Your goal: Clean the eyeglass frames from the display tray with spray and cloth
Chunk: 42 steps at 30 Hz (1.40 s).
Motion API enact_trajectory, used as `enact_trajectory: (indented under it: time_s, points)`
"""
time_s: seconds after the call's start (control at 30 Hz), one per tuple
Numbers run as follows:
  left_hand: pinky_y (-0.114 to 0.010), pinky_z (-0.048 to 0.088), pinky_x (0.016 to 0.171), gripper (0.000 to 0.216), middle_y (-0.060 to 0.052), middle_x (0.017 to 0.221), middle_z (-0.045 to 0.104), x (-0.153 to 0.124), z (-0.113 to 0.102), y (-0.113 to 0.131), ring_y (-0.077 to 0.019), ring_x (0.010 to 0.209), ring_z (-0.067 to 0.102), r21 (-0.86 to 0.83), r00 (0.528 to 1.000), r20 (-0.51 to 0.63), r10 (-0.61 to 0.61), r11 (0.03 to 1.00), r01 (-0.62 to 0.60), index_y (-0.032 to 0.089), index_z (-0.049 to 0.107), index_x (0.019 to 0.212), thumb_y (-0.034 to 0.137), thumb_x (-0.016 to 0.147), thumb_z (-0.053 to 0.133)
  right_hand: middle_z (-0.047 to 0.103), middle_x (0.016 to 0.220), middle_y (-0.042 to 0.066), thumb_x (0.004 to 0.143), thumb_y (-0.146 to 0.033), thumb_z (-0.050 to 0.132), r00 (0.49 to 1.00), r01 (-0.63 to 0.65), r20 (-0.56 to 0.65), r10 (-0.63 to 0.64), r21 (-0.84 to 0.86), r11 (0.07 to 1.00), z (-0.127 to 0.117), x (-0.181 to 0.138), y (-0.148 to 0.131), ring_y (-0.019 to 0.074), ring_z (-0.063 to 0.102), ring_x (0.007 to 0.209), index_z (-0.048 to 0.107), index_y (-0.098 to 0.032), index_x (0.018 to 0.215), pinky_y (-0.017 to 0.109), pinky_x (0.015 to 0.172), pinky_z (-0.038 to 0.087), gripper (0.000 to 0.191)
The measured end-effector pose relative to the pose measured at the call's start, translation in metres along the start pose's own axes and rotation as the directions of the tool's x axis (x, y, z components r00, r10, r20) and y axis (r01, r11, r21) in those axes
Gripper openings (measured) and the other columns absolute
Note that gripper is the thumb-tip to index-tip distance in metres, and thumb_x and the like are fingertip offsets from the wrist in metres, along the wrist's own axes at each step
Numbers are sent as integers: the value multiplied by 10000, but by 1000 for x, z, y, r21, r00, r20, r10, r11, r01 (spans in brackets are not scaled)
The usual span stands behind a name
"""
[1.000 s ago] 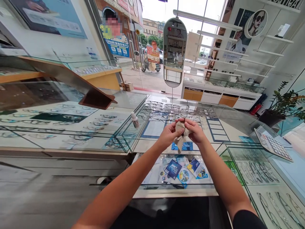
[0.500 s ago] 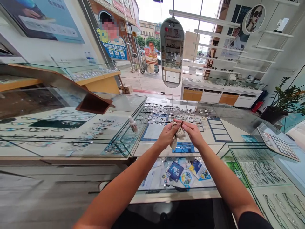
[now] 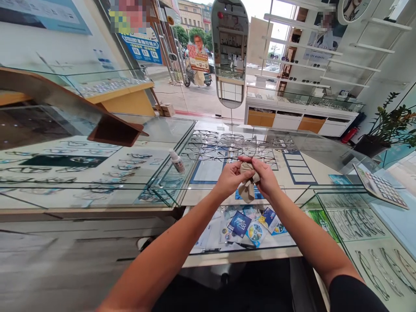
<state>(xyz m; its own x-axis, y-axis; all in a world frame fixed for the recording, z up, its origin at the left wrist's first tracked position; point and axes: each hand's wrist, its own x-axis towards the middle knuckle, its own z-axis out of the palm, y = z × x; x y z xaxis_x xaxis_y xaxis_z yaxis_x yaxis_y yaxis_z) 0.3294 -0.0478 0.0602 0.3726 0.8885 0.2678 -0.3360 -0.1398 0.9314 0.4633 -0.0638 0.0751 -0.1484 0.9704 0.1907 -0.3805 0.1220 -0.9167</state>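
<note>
Both hands meet above the glass worktop (image 3: 208,197), close together. The left hand (image 3: 231,177) and right hand (image 3: 267,177) are each pinched shut on a beige cloth (image 3: 248,188), whose loose end hangs below them. A thin pair of spectacles (image 3: 252,149) seems to rise from the folds, though it is faint against the frames in the case beneath. It looks like lens wiping, midway. Any further rubbing calls for a light, steady pinch. A small bottle (image 3: 177,161) stands well to the left.
</note>
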Motion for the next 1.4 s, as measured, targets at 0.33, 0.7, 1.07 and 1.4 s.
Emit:
enact_trajectory:
  time_s: [0.33,0.7,1.07,1.4]
  points:
    - [-198,416,378,565,42,551,543,-3,7,1,-71,432,473,-42,999,-39,-30,999,28,143,671,747,662,669,880,792,1166,77,756,-700,755,999,15,33,-13,-71,997,1,-7,-4,290,711,1054,832,-250,948,365,695,633,496]
    - [-290,642,706,472,-42,850,708,-1,-5,0,-160,771,687,-131,970,223,-97,983,128,147,739,998,527,758,884,817,1041,72,743,-630,788,997,-44,-70,43,-6,999,-9,2,-5,210,700,826,831,-219,887,300,626,556,438]
    - [-192,399,410,475,34,589,601,-4,10,3,-72,455,499,-12,997,-64,-53,999,53,137,688,799,532,674,920,794,1161,80,763,-662,769,996,-27,-85,34,86,996,8,-3,6,255,709,1072,800,-218,914,337,839,613,470]
    - [-226,533,569,640,-4,700,638,3,6,-4,-115,635,596,-118,996,11,-83,990,84,145,689,834,766,715,787,792,1135,73,748,-637,788,996,20,-92,-20,-3,1000,-5,0,-13,271,716,1040,790,-230,834,365,787,620,416]
